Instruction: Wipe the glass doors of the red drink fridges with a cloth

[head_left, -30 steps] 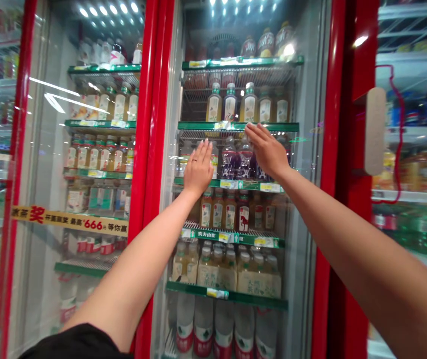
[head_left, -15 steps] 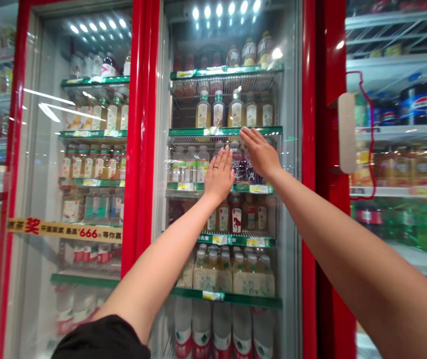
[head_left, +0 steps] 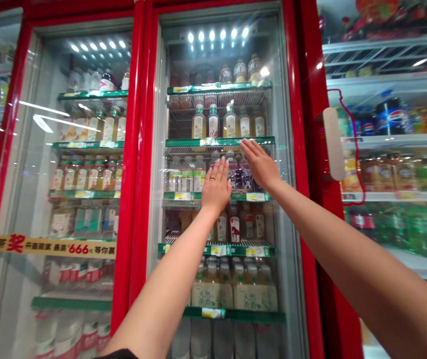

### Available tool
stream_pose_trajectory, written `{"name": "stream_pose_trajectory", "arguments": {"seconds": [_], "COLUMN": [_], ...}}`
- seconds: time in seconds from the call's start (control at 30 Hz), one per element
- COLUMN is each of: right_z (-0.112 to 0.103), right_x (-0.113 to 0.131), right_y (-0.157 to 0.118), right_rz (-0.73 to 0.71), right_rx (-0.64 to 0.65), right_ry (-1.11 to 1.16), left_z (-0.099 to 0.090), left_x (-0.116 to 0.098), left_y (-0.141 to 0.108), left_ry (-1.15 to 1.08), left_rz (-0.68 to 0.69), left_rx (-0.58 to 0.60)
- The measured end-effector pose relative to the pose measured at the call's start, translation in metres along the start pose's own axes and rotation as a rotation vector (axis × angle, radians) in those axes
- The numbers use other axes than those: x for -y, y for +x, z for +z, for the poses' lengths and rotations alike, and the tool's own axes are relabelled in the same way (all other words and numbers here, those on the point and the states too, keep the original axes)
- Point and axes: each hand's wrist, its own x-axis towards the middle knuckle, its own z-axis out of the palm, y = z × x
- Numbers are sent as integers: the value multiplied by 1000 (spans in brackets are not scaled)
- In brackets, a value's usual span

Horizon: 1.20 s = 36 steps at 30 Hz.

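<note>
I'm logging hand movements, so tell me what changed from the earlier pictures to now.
The left hand has moved right relative to the shelves, nearing the right hand, which shifted slightly right too. Nothing visible was taken hold of or let go. Both hands stay open; the bottles stay on the shelves.

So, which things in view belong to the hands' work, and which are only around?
At the hands:
bare left hand
bare right hand
red-framed clear glass door (contact unclear)

Only around:
beige printed strip
pale rounded handle
dark plastic bottle with blue label
</note>
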Motion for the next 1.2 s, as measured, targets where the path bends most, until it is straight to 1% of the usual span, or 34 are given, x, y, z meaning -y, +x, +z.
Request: {"name": "stream_pose_trajectory", "arguments": {"seconds": [0.07,0.1,0.13,0.2,0.27,0.33,0.37,0.43,0.53,0.57,0.67,0.73,0.8,0.83,0.9,1.03,1.07,1.13,1.2], "right_z": [6,9,10,8,2,-5,-8,-8,1,4,9,5,-2,-5,-6,4,7,8,3], "right_x": [7,10,13,14,9,0,-3,-6,3,8,16,14,7,4,-1,2,3,4,-2], "right_y": [10,11,9,-3,-19,-29,-29,-23,-6,-2,-5,-16,-26,-29,-28,-12,-9,-11,-22], "right_rz": [74,77,54,-56,-151,-173,-165,-90,68,90,4,-77,-123,-128,-92,82,104,75,-33], "right_rx": [-35,-39,-33,14,69,95,97,65,-15,-29,9,52,87,91,59,-89,-110,-103,-37], "right_ry": [2,3,2,-3,-11,-16,-15,-15,2,9,23,22,15,11,4,7,9,12,12], "left_z": [2,3,4,6,8,9,9,10,10,10,9,8,7,7,6,8,9,10,10], "left_x": [0,1,1,1,1,1,1,1,1,1,1,1,1,1,1,1,1,2,2], "left_y": [0,0,0,0,0,0,0,0,-1,-1,-1,-1,-1,-1,-1,-2,-2,-2,-2], "left_ry": [3,1,-3,-12,-20,-25,-26,-24,-20,-20,-28,-33,-33,-31,-27,-17,-18,-23,-29], "left_rz": [1,4,8,13,16,21,24,26,22,22,23,22,20,20,19,20,21,21,22], "left_rx": [-4,-12,-23,-44,-56,-57,-57,-60,-60,-59,-61,-63,-63,-64,-67,-72,-73,-77,-80]}}
